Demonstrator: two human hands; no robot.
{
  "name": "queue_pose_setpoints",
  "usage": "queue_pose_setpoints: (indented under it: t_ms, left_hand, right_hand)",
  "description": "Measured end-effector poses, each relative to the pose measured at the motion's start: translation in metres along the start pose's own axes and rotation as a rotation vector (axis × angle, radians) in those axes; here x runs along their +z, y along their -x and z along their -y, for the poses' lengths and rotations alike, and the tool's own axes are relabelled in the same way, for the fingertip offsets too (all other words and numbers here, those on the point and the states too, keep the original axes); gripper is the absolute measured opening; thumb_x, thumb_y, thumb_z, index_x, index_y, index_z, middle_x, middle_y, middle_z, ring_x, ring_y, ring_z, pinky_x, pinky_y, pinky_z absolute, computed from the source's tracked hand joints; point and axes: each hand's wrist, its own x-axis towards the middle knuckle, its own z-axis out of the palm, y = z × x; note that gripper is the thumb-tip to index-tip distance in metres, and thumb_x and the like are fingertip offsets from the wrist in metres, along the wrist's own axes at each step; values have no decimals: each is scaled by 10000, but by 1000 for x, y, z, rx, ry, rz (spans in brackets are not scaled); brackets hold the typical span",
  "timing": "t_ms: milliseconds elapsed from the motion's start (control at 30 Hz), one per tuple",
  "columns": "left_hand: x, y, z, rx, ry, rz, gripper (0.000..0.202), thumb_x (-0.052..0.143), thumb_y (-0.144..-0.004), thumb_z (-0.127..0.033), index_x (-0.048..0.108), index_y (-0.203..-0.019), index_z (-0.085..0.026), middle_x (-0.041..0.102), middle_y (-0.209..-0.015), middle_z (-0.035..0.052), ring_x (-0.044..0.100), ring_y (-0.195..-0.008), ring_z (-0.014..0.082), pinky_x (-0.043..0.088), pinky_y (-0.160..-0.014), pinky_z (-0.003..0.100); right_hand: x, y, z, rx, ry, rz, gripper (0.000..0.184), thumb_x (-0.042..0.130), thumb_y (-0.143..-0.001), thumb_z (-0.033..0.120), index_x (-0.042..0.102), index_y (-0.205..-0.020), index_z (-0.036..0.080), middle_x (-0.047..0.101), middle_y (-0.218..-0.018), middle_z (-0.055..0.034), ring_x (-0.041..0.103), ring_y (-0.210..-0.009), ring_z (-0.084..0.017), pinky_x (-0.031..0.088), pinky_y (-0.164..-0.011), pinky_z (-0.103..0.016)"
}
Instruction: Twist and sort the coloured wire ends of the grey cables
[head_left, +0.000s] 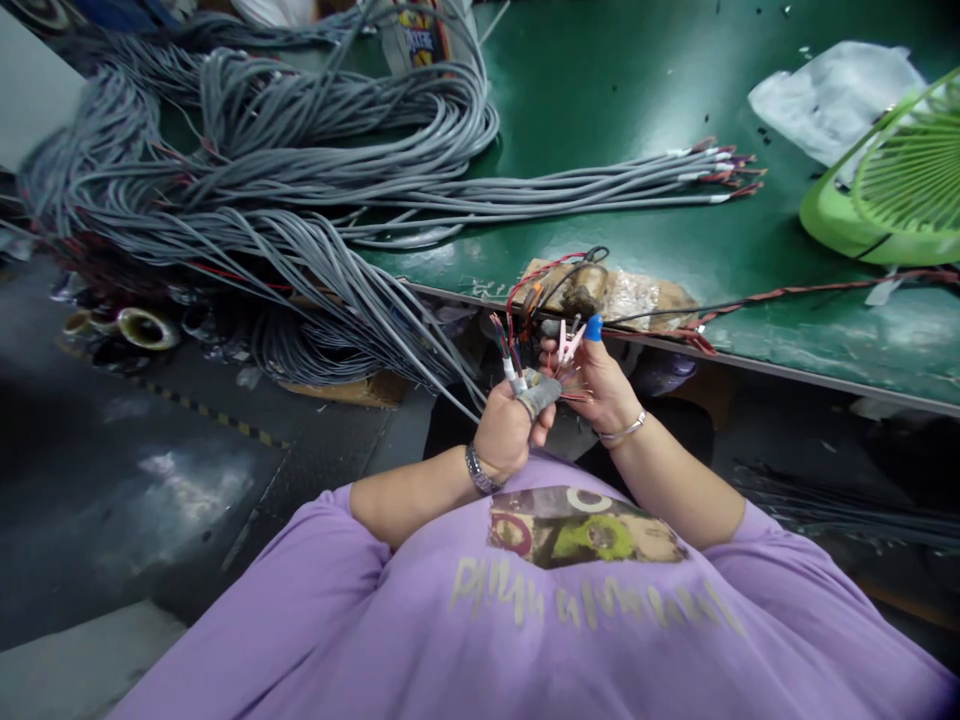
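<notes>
My left hand [506, 428] is closed around the ends of grey cables [457, 378], whose thin coloured wires [504, 340] fan out above the fist. A grey wrap [538, 392] covers what looks like its thumb. Close beside it, my right hand [606, 388] pinches a pale pink clip [570, 343]; a blue finger cover [593, 328] sits on one digit. Fine bare-ended wires [577, 394] show between the two hands. Just beyond, red and black leads [517, 295] run to a taped wooden block [630, 297] at the bench edge. Some fingertips are hidden.
Large bundles of grey cable [300, 140] cover the left of the green bench [600, 90], and stripped ends [724, 170] point right. A green fan [892, 190] and a plastic bag [836, 95] lie at the right. Rolls [146, 328] and more cable sit below left.
</notes>
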Motion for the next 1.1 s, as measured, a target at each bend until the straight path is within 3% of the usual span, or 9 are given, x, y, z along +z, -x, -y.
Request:
queue_pose_setpoints:
  t_ms: [233, 433, 667, 933, 1100]
  left_hand:
    - [-1, 0, 3, -3, -27, 8, 374, 759, -693, -442, 490, -659, -183, 520, -475, -66, 363, -306, 38, 207, -321, 192]
    - [-2, 2, 2, 9, -35, 17, 352, 738, -718, -433, 496, -669, -182, 520, -473, -65, 370, -307, 36, 226, -321, 181]
    - [-5, 10, -2, 17, -6, -3, 378, 761, -688, -454, 498, -682, -183, 530, -481, -57, 376, -312, 40, 235, -319, 175]
    - [-9, 5, -1, 141, -45, -56, 349, 740, -722, -457, 523, -698, -184, 537, -498, -61, 393, -328, 44, 256, -327, 183]
    - [-11, 2, -1, 256, -196, -100, 353, 745, -735, -467, 546, -691, -180, 536, -497, -63, 426, -342, 44, 302, -349, 180]
  right_hand:
    - [3, 0, 1, 3, -55, -75, 399, 756, -769, 590, 648, -773, 207, 702, -681, 27, 600, -555, -91, 535, -553, -219]
    - [1, 1, -3, -6, -88, -4, 531, 652, -768, 729, 669, -827, 201, 704, -727, 5, 591, -575, -98, 515, -543, -214]
    - [-2, 10, 5, 32, 64, 8, 602, 483, -837, 787, 670, -844, 215, 710, -763, -24, 577, -575, -118, 488, -549, -246]
    - [0, 12, 12, 7, 112, -17, 362, 696, -816, 565, 678, -830, 204, 716, -765, 0, 564, -568, -92, 454, -522, -219]
    - [1, 13, 9, -33, 137, -42, 453, 699, -775, 658, 667, -822, 208, 669, -684, 15, 535, -536, -90, 434, -495, -220]
